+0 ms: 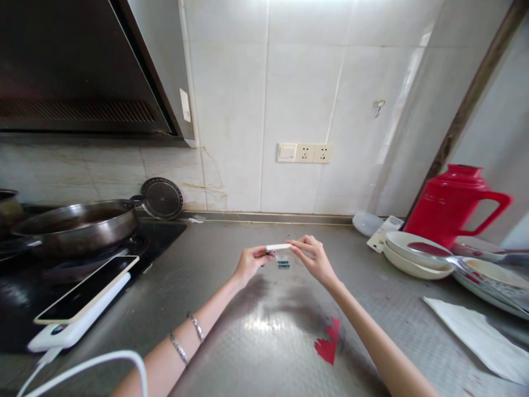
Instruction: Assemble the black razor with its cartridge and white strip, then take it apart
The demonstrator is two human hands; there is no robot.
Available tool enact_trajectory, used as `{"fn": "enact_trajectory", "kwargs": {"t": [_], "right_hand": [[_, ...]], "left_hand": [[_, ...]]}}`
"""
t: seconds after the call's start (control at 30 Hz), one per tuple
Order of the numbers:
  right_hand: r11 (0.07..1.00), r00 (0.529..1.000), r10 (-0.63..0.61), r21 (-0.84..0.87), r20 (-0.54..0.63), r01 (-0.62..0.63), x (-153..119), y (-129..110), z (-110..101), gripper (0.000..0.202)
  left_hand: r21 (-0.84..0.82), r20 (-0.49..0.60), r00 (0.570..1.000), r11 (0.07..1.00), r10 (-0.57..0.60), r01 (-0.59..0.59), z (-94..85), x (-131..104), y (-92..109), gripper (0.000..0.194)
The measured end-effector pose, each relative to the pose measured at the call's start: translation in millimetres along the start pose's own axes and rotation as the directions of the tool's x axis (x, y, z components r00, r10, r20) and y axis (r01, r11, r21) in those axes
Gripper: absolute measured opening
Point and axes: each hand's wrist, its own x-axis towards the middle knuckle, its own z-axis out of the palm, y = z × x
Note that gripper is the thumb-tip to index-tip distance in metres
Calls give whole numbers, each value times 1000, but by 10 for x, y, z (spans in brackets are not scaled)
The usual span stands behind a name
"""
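Note:
A small flat white object (pixel 278 247) is held level above the metal counter (pixel 231 353), one end in each hand. My left hand (pixel 249 263) pinches its left end, where a small dark part shows by the fingertips. The fingers of my right hand (pixel 313 255) are closed on its right end. Beneath and just beyond the fingers, two small green-and-dark pieces, perhaps batteries (pixel 283 264), lie on the counter between the hands. What the white object is cannot be made out.
On the left, a steel pan (pixel 82 225) sits on the stove; a phone (pixel 88 289) rests on a white power bank (pixel 78 322) with a cable. On the right are a red thermos (pixel 448 207), stacked bowls (pixel 415 267) and white paper (pixel 475 336). Red scraps (pixel 329 344) lie in front.

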Motion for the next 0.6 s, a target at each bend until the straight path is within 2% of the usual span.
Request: {"fn": "enact_trajectory", "kwargs": {"t": [0.1,0.27,0.47,0.6], "right_hand": [[1000,1000,-17,-13,20,17,2,-26,-2,31],[998,997,64,-20,-35,-65,16,14,-51,32],[997,998,59,49,38,-61,14,-18,-43,34],[991,994,109,80,20,-110,3,27,-37,35]], "left_hand": [[17,2,1000,1000,21,-21,-1,2,-3,22],[-19,-23,999,999,-36,36,9,-2,24,30],[-5,3,1000,1000,-13,13,14,-14,67,29],[-38,-15,999,999,-36,35,17,-10,66,31]]}}
